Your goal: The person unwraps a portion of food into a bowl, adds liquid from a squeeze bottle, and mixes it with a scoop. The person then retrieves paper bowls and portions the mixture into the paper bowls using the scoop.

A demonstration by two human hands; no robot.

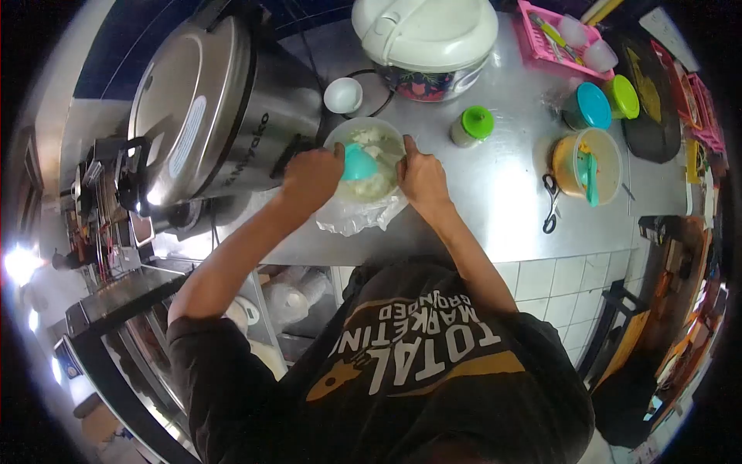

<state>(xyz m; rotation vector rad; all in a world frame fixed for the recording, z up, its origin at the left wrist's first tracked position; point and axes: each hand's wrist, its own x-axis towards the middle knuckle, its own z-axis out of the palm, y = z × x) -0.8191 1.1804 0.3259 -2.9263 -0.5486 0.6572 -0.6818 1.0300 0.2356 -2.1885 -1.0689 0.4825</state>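
A translucent plastic tub [390,131] holds whitish, lumpy food in cloudy liquid. Inside it is the rounded turquoise bowl of a scoop [360,164]. My left hand [311,179] is closed at the tub's left side, right against the scoop, whose handle is hidden by the fingers. On the opposite side, my right hand [423,179] grips the tub's rim between thumb and fingers. Crumpled clear plastic [359,216] lies by the tub's near side. A small white bowl [343,96] stands just behind it.
A big steel rice cooker [255,116] flanks my left arm; a white one [425,39] stands behind. Rightward are a green-lidded jar [473,126], scissors [551,204], a tub with orange contents [568,166], blue-lidded [592,107] and green-lidded containers [622,97], and a pink basket [541,39].
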